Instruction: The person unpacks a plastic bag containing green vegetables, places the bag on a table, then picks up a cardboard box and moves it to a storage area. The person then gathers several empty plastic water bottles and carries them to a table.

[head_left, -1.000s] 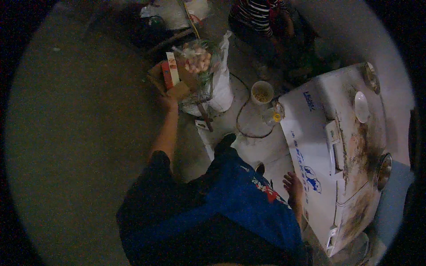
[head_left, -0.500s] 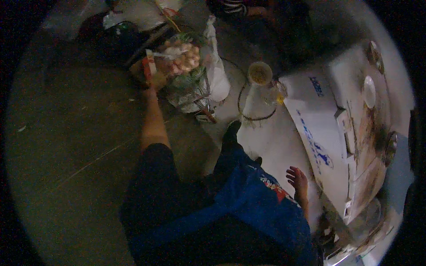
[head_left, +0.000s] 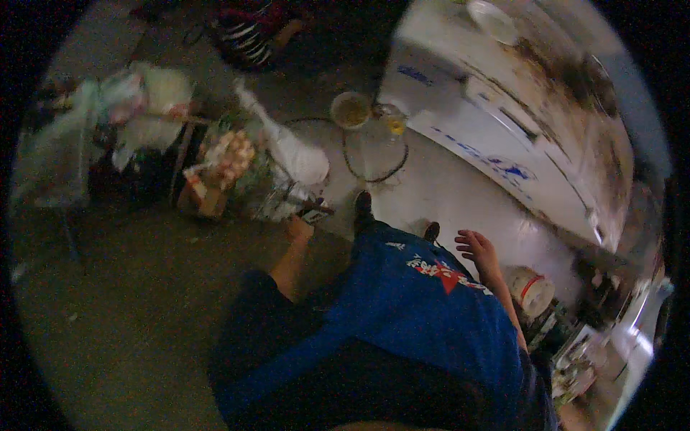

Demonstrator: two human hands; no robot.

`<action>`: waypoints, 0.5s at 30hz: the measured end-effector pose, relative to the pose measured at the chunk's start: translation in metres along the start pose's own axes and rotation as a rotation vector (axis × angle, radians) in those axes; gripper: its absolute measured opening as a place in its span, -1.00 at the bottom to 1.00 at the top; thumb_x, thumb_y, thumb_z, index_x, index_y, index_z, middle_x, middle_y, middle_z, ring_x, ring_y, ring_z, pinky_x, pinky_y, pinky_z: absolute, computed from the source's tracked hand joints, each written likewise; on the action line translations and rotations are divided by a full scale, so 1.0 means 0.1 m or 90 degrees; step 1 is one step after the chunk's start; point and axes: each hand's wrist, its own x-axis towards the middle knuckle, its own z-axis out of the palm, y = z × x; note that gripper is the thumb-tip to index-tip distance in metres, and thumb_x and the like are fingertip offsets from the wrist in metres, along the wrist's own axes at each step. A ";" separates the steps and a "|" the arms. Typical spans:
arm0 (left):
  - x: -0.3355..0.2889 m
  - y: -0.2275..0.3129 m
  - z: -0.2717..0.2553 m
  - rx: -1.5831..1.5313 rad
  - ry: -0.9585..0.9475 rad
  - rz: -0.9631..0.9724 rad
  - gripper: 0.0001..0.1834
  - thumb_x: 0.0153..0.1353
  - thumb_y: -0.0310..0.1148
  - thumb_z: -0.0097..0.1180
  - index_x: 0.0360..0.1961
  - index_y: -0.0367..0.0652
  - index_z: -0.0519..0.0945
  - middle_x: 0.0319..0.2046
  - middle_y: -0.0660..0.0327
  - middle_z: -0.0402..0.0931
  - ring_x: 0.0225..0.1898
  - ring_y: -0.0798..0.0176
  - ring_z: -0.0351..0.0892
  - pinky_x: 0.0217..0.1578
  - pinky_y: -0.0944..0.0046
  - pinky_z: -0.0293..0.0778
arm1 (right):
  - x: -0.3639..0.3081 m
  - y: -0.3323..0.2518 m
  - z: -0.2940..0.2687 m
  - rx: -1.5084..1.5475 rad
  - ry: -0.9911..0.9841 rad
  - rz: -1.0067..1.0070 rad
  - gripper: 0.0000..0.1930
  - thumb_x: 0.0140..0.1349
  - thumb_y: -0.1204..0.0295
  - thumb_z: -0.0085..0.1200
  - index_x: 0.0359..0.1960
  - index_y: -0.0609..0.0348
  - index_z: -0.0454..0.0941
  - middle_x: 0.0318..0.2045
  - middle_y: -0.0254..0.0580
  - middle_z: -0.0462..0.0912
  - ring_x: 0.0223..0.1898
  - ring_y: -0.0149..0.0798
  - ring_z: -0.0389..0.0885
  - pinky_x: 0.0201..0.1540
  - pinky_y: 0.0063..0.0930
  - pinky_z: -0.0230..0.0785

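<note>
My left hand (head_left: 299, 228) is low beside a pile of bagged goods, close to a dark stick-like piece (head_left: 320, 210). Blur and dim light hide its fingers, so I cannot tell whether it holds anything. Left of it stands a brown carton (head_left: 210, 204) with an orange-and-white flap, below a clear bag of pale, round produce (head_left: 228, 154) with greens around it. A white plastic bag (head_left: 305, 164) lies just beyond the hand. Over the floor by my blue apron (head_left: 402, 276), my right hand (head_left: 476, 248) hangs with fingers apart and nothing in them.
A long white chest-like unit (head_left: 496, 154) with a stained top and bowls runs along the right. On the floor ahead are a round tub (head_left: 351, 110) and a dark hose loop (head_left: 377, 179). A white bucket (head_left: 535, 293) stands at right. Another person (head_left: 251, 36) is at the far side.
My view has swung to the right, so the pile and the white unit sit further left. My left hand has come away from the carton and nearer my body. The right hand stays open.
</note>
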 end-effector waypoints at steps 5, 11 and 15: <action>-0.11 1.19 0.40 0.086 -0.041 0.137 -0.31 0.10 -0.29 0.23 0.21 -0.39 0.28 0.12 -0.17 0.32 0.14 -0.08 0.35 0.17 0.03 0.26 | 0.16 0.81 -1.45 0.148 -0.012 -0.014 -0.57 0.42 0.07 -0.09 0.08 0.14 0.52 -0.08 -0.21 0.64 -0.12 -0.31 0.57 -0.01 -0.43 0.41; -0.44 3.59 1.72 0.111 -0.074 0.229 -0.44 0.14 -0.31 0.21 0.13 -0.33 0.37 0.00 -0.09 0.42 0.04 0.03 0.43 0.07 0.11 0.33 | 0.91 2.17 -3.85 0.208 0.125 -0.034 -0.62 0.42 0.17 -0.06 -0.04 0.23 0.60 -0.23 -0.20 0.69 -0.23 -0.33 0.61 -0.12 -0.41 0.46; -0.60 5.37 2.68 0.195 -0.190 0.334 -0.52 0.16 -0.33 0.20 0.08 -0.29 0.43 -0.07 -0.03 0.48 -0.03 0.10 0.48 0.01 0.16 0.38 | 0.61 2.32 -4.97 0.346 0.246 0.018 -0.60 0.40 0.12 -0.07 0.01 0.17 0.58 -0.12 -0.23 0.66 -0.15 -0.36 0.59 -0.10 -0.47 0.44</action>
